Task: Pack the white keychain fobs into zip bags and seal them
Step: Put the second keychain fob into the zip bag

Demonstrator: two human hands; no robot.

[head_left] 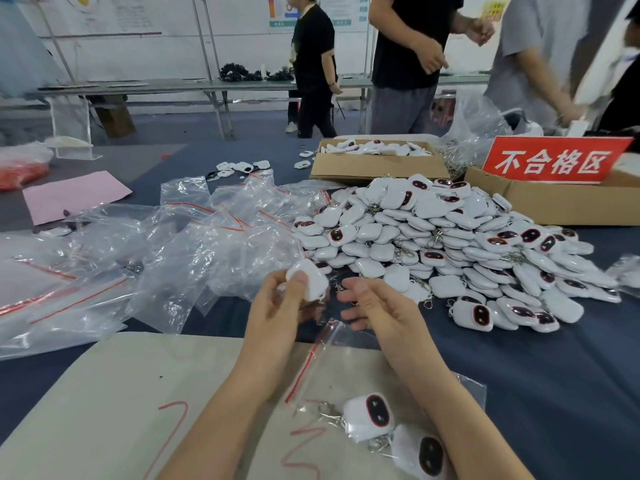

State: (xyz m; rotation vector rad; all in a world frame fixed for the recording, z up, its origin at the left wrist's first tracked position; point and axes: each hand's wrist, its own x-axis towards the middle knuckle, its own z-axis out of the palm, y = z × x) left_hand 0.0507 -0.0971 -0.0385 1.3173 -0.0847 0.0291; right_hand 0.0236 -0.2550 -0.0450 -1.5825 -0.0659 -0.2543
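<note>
Dark blue cloth covers the surface (519, 375), and a beige sheet (121, 393) with red scribbled lines lies over its near edge. On the right half of the cloth spreads a heap of white keychain fobs (450, 237), some showing a black, red-rimmed face, with metal clasps poking out between them. To the left of the heap and touching it lies a loose pile of empty zip bags (207, 244), clear with red seal strips. Behind the heap stands a cardboard box (374, 171) holding more fobs, and to its right a second box (554, 206) carrying a red sign (554, 161) with white characters. A pink paper (72, 199) lies at far left. Three people stand beyond the surface.

Near the middle, the left hand (277, 306) is raised above the cloth, its grip pinching a single fob (310, 282) between thumb and fingers, white back showing. Just beside it the right hand (377, 306) hovers with its grip loose: the fingers are gently bent and spread, with nothing seen in them. Under both forearms one filled bag (322, 358) lies on the beige sheet, its red strip towards the hands. Inside it are two packed fobs (372, 412), faces up, with a key ring at their left.
</note>
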